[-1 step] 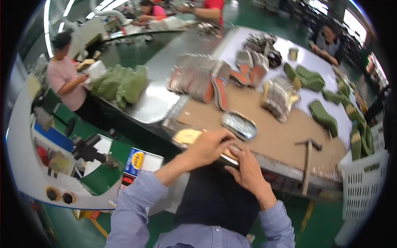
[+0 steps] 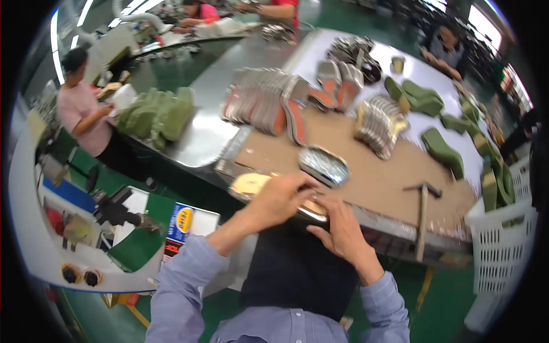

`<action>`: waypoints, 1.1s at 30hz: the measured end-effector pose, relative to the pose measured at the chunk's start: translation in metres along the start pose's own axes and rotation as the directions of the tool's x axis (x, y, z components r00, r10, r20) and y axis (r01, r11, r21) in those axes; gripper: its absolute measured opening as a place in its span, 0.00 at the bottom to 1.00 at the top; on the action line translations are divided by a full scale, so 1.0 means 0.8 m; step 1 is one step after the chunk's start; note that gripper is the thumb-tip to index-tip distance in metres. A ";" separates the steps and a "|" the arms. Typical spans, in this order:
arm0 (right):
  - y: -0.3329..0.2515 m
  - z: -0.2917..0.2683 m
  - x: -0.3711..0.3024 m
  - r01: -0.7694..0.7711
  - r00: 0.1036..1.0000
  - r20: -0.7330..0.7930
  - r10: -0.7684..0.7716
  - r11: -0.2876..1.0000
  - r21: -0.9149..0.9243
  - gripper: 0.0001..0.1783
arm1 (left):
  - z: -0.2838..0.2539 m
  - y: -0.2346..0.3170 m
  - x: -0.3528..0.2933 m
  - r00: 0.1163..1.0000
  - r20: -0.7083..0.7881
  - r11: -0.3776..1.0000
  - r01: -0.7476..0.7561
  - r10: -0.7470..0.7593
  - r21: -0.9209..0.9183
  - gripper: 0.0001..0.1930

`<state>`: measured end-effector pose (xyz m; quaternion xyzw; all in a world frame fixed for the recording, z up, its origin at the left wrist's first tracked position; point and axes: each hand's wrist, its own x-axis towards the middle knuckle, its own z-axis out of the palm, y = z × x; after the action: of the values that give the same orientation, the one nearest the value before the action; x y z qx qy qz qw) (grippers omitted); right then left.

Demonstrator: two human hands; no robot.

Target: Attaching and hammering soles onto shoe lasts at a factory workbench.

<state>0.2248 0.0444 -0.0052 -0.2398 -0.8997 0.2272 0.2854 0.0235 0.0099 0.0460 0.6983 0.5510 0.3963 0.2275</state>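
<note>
At the table's near edge, a shoe-shaped piece (image 2: 250, 184) shows a pale yellow flat face and a shiny dark rim. My right hand (image 2: 343, 228) is closed around its right end, thumb below and fingers on top. Across its middle reaches my left hand (image 2: 280, 199), fingertips pinched together close to the right fingers; what they pinch is too small to make out. Just beyond my hands lies an oval container (image 2: 324, 166) with a crinkled silver lining. A hammer (image 2: 422, 223) rests farther right, its handle pointing toward me.
Rows of silver-and-orange insoles (image 2: 260, 100) and a gold-and-silver stack (image 2: 377, 126) cover part of the brown board (image 2: 372, 183). Green shoe lasts (image 2: 443, 151) lie on the right. A white basket (image 2: 503, 246) stands at the right corner. Co-workers stand left and behind the table.
The whole view has shifted slightly, so the table sits a little farther left and higher. Both hands stay on the shoe-shaped piece, with only a small movement of the fingers.
</note>
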 end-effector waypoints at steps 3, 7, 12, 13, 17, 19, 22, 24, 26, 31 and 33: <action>0.012 -0.051 -0.042 -0.327 0.938 -0.207 0.279 0.910 -0.255 0.32 | 0.002 -0.001 -0.002 0.978 0.038 0.974 0.208 -0.205 -0.095 0.05; 0.075 -0.121 -0.131 -0.560 0.823 -0.438 0.361 0.389 -0.732 0.29 | 0.017 0.006 0.003 0.997 0.060 0.977 -0.058 0.047 0.203 0.03; 0.102 -0.161 -0.166 -0.725 0.601 -0.299 0.741 0.348 -0.595 0.24 | 0.022 0.009 0.005 0.995 0.095 0.960 -0.016 -0.012 0.281 0.03; 0.102 -0.166 -0.169 -0.763 0.599 -0.313 0.737 0.407 -0.503 0.24 | 0.022 0.009 0.004 0.994 0.105 0.960 -0.019 -0.011 0.278 0.03; 0.068 -0.133 -0.183 -0.695 0.573 -0.531 0.624 0.714 0.089 0.25 | 0.024 0.011 0.005 0.995 0.095 0.952 -0.025 -0.004 0.306 0.04; 0.008 -0.125 -0.160 -0.658 0.484 -0.335 0.808 0.589 0.469 0.24 | 0.023 0.011 0.003 0.994 0.104 0.946 -0.059 0.027 0.318 0.04; -0.020 -0.119 -0.152 -0.617 0.673 -0.235 0.701 0.708 0.345 0.24 | 0.024 0.008 0.006 0.992 0.118 0.936 -0.085 0.046 0.342 0.04; -0.042 -0.122 -0.137 -0.525 0.753 -0.251 0.608 0.785 0.327 0.24 | 0.021 0.005 0.004 0.992 0.106 0.940 -0.093 0.061 0.327 0.04; -0.059 -0.130 -0.121 -0.408 0.829 -0.313 0.464 0.883 0.230 0.23 | 0.022 0.004 0.004 0.992 0.102 0.944 -0.101 0.072 0.315 0.04; -0.085 -0.132 -0.075 -0.210 0.968 -0.137 0.212 0.977 0.028 0.26 | 0.024 0.005 0.001 0.996 0.072 0.962 -0.076 0.059 0.262 0.04; -0.081 -0.128 -0.071 -0.245 0.966 -0.074 0.249 0.967 0.065 0.28 | 0.024 0.002 0.002 0.990 0.122 0.928 -0.111 0.072 0.356 0.10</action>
<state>0.3104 -0.0103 0.0822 -0.3512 -0.8436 0.2759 0.2981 0.0399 0.0137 0.0364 0.7733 0.5683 0.2606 0.1055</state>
